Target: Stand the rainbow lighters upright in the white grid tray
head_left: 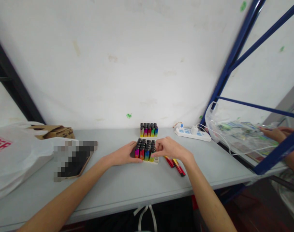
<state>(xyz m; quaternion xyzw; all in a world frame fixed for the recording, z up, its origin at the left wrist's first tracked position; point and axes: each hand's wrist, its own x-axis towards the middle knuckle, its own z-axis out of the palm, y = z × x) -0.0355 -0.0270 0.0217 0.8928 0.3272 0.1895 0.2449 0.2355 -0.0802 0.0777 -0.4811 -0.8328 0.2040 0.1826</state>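
Several cigarette lighters point(146, 154), brightly coloured with black tops, stand upright in rows in a white tray point(151, 162). A bare strip of its slots shows at the right end. My left hand point(125, 153) grips the left side of this filled tray, its thumb along the front. At the right end, my right hand point(170, 149) has its fingers curled in a pinch against the yellow-green lighter point(152, 156); its fingertips are partly hidden. Beside my right wrist, loose red-and-yellow lighters point(178, 167) lie flat on the table.
Another block of upright lighters point(149, 130) stands near the wall. A white power strip point(193, 134) with cables lies at right, near a blue rack post point(224, 75). At left are a phone point(76, 162), cardboard point(52, 131) and a white plastic bag point(21, 154). Another person's hand point(274, 133) shows far right.
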